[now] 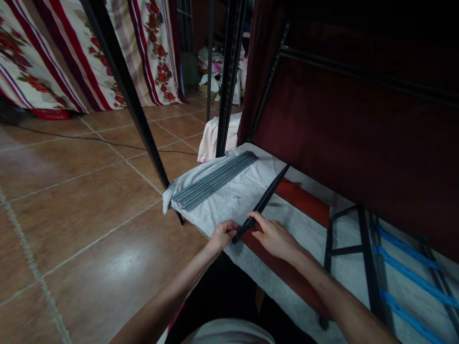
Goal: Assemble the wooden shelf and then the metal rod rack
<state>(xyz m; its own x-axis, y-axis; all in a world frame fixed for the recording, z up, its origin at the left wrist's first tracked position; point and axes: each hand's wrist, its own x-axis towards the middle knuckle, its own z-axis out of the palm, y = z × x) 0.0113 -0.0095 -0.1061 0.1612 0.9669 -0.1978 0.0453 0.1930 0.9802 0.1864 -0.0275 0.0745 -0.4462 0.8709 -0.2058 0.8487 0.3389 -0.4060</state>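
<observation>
A slim black metal bar [268, 193] slants up and away over the light towel [218, 215]. My right hand [274, 234] is closed around it near its lower end, thumb on top. Beside that end, my left hand [225, 233] has its fingertips pinched together; whatever is between them is hidden. Small silvery metal pieces [237, 198], too small to identify, lie on the towel beyond my hands. Farther back to the left, several grey rods [215, 181] rest side by side. Partly under the bar and my right arm are reddish-brown panels [303, 200].
At right lie a black metal frame [366, 253] and blue strips [409, 274]. Black uprights [124, 91] stand left of and behind the towel-covered surface, by a dark red cloth [340, 134]. A cable [96, 138] crosses the tiled floor [89, 200] near a striped floral curtain [143, 52].
</observation>
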